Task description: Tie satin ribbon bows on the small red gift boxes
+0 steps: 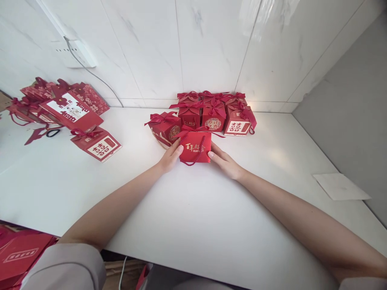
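Gift box (196,148) btwn hands, boxes (213,110) behind

Pale grey short sleeves (69,264)

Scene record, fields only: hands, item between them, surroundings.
left hand: touches left side of red gift box
right hand: fingertips at its right side
box: upright on white table, gold lettering, red cord handle
behind: ribboned red boxes clustered by wall
left: flat red packs piled
right: white sheet

Matt red card box (195,148) with a cord handle and satin ribbon; smooth white worktop (193,217); glossy marble-look wall tiles (211,44).
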